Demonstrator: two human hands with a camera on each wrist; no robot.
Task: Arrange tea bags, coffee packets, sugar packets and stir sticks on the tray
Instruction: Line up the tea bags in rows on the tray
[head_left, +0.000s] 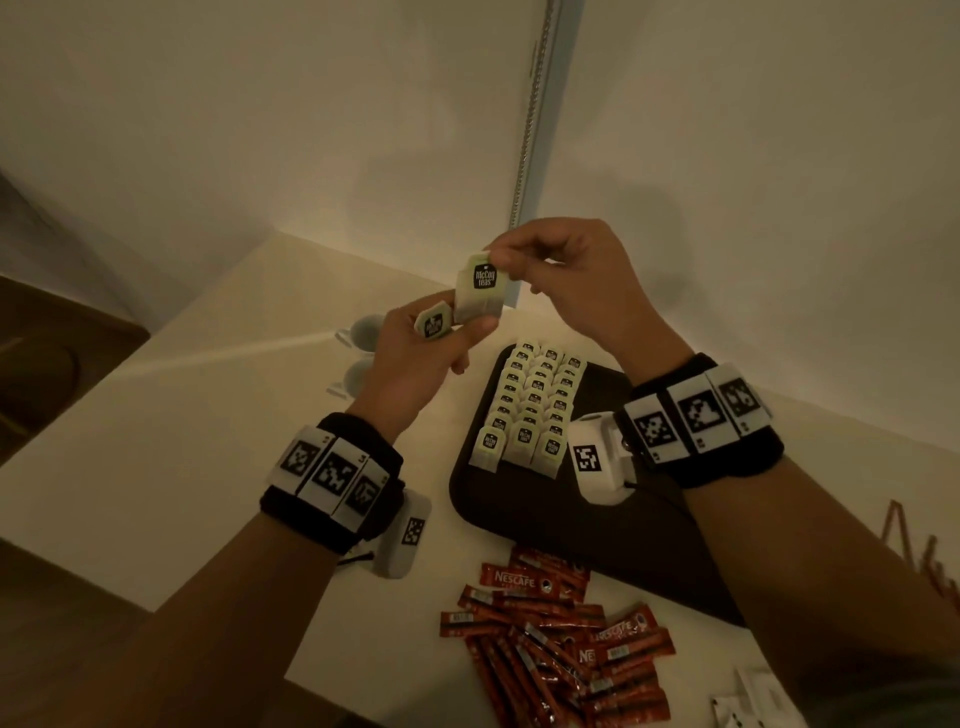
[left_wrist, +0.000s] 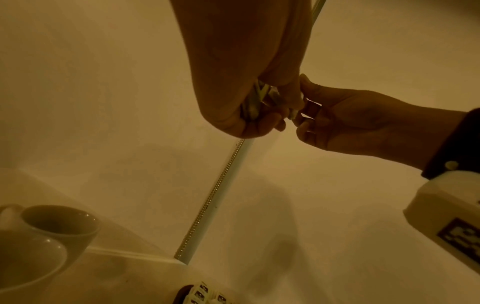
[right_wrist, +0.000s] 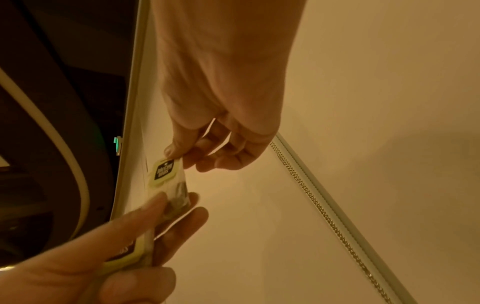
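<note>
You are working in dim, warm yellowish light that is casting soft shadows on the wall and streaking a pale band across the desk, while both wrist views are showing grain, blur and wide-angle bending toward their edges.

The right wrist unit covers part of the dark tray, and the right forearm hides the tray's near right corner. The rows of tea bags on the tray overlap, so only each label shows; the far labels are too small to read. In the left wrist view, the left hand wraps the tea bags in its grip, leaving only their blurred edges. The bottom edge of the head view cuts off the pile of coffee packets and the white packets. The reddish sticks run off its right edge, too blurred to make out.
</note>
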